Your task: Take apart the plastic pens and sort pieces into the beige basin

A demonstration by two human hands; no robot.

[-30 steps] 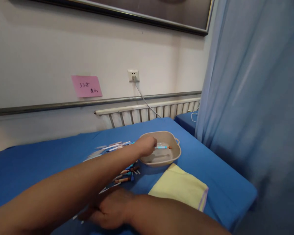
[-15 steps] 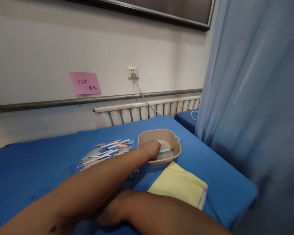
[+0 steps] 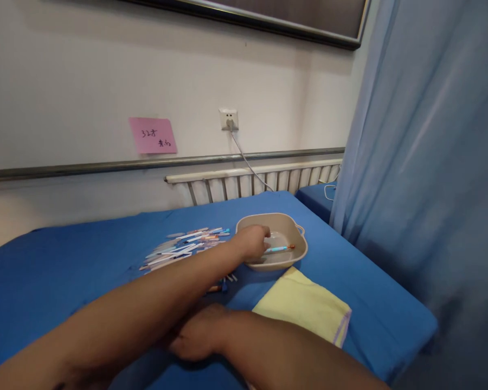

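My left hand (image 3: pixel 252 242) reaches over the near left side of a beige basin (image 3: pixel 299 257). Its thumb and finger show a gap between them, with nothing visible in it. Just right of the fingertips, a light-blue pen with a brown-orange end (image 3: pixel 280 249) lies inside the basin. My right hand (image 3: pixel 197 333) is low in front, crossing beneath my left forearm, which hides its fingers. Left of the basin, a pile of pens (image 3: pixel 179 252) is spread on the blue sheet, partly covered by my left arm.
A folded yellow cloth (image 3: pixel 305 306) lies in front of the basin on the blue-sheeted bed (image 3: pixel 370 292). Behind stand a white rail (image 3: pixel 248 173) and a wall socket (image 3: pixel 229 119) with a plugged-in cord. A blue curtain (image 3: pixel 423 135) hangs on the right.
The fingers of my left hand have spread and lifted slightly from the pen in the basin. The view has shifted a little, so the scene sits further right.
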